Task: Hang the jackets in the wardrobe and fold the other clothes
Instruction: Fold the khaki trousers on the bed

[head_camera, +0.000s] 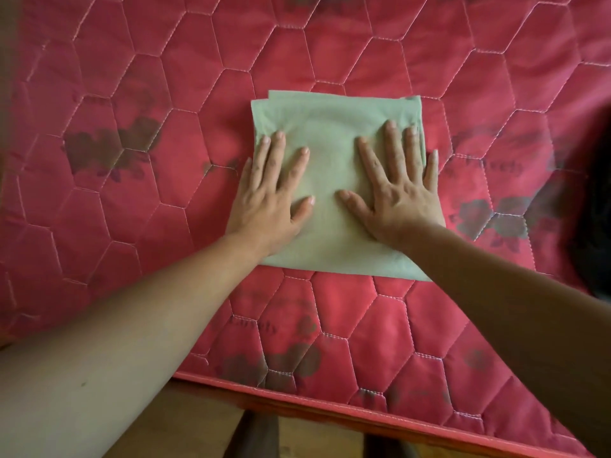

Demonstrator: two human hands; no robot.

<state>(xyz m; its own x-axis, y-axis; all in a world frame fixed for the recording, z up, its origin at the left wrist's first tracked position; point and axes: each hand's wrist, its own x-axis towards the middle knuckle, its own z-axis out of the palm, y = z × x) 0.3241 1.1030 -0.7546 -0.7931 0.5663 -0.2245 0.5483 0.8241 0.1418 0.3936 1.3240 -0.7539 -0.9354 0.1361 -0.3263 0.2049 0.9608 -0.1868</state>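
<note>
A pale green garment, folded into a neat rectangle, lies flat in the middle of a red quilted mattress. My left hand presses flat on the garment's left half with fingers spread and straight. On the right half my right hand lies the same way, palm down, its little finger reaching just past the cloth's right edge.
A dark garment or bundle lies at the right edge of the mattress. The mattress's front edge runs diagonally at the bottom, with a wooden floor below it.
</note>
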